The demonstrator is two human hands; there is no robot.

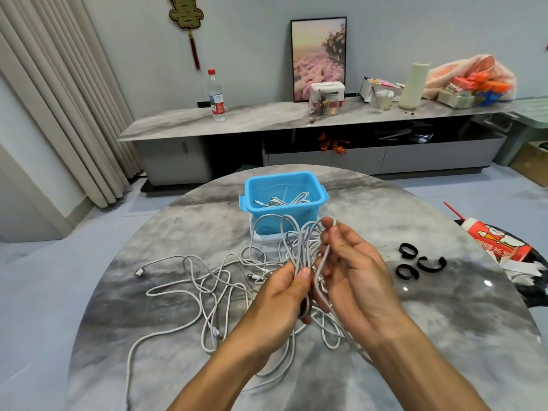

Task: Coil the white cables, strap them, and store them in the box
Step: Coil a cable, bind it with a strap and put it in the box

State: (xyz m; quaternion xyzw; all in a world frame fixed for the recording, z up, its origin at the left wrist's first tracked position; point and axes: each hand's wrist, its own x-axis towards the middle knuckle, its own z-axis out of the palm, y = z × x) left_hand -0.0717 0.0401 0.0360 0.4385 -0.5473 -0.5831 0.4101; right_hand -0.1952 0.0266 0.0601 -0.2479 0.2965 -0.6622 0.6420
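Both hands (left hand [286, 295], right hand [354, 274]) grip a cable bundle [302, 247], loops upright.

The round table [444, 336] has a glossy, polished top with a grey marbled stone look that throws back small light spots. The box [261, 215] is smooth, bright blue plastic with a slight sheen. The white cables [189, 292] look matt and finely braided, with small hard connector ends. Three black straps [421, 264] look like dull fabric. The water bottle [216, 97] is clear plastic. The curtains [59, 99] are soft, matt, pleated cloth.
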